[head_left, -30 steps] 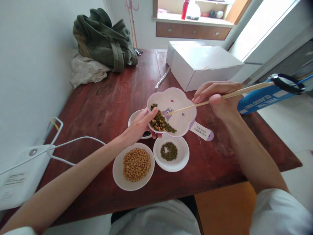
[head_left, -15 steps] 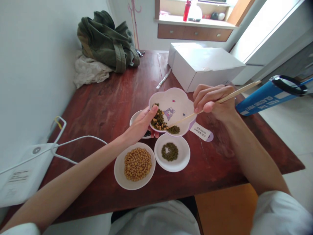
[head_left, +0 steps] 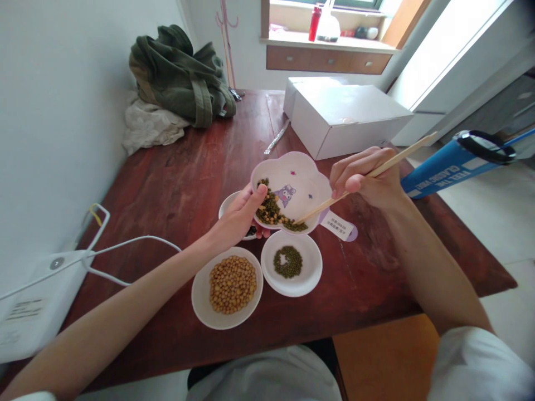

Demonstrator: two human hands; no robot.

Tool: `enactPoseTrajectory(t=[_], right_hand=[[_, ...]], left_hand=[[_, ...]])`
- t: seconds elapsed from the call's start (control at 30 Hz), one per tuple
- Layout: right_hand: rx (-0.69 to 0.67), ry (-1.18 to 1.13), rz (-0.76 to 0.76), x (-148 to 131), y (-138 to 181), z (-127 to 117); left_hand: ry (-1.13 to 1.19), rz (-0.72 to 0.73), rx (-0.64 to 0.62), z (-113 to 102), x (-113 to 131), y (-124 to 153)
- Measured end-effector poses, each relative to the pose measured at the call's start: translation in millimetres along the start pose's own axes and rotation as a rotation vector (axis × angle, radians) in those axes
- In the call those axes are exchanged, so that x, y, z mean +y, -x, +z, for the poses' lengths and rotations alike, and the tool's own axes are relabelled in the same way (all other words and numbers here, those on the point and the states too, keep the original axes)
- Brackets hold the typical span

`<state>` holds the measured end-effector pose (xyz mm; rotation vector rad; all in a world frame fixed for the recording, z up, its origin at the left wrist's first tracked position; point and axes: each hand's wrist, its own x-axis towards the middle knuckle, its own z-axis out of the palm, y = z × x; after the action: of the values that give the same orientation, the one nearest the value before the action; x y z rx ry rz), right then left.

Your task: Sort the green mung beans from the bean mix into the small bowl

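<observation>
My left hand [head_left: 246, 211] grips the left rim of a flower-shaped bowl [head_left: 303, 178], thumb inside, holding it tilted above the table. Green, yellow and dark beans [head_left: 271, 209] lie mixed along its lower edge. Pinched in my right hand [head_left: 363, 175] are wooden chopsticks [head_left: 401, 156], their tips among the beans in the bowl. Just below it stands a white bowl with green mung beans [head_left: 288, 262]. To its left is a white bowl of yellow soybeans [head_left: 233, 284]. Another white bowl [head_left: 228, 203] is partly hidden behind my left hand, with some dark beans showing.
A white box [head_left: 343, 114] and a foil strip [head_left: 277, 138] lie farther back on the red-brown table [head_left: 167, 189]. A blue tumbler [head_left: 455, 164] stands at the right. At the left are a green bag [head_left: 175, 75], a white cable [head_left: 146, 238] and a white device [head_left: 37, 306].
The chopstick tips have moved slightly right along the bowl's lower edge, and the green beans there have shifted. Both hands keep their hold. The whole view has shifted a little.
</observation>
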<state>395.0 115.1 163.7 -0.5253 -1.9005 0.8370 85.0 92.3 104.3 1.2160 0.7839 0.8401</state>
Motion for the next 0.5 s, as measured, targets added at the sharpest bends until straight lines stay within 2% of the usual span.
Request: enactPoseTrajectory(t=[0.2, 0.3, 0.4, 0.5], right_hand=[[0.028, -0.090, -0.016, 10, 3, 3], [0.174, -0.058, -0.049, 11, 3, 4], [0.301, 0.085, -0.038, 2, 4, 3], [0.230, 0.169, 0.000, -8, 3, 3]], left_hand=[[-0.015, 0.005, -0.003, 1, 0, 1], [-0.009, 0.022, 0.013, 0, -2, 1], [-0.017, 0.071, 0.038, 0, -3, 1], [-0.037, 0.101, 0.053, 1, -2, 1]])
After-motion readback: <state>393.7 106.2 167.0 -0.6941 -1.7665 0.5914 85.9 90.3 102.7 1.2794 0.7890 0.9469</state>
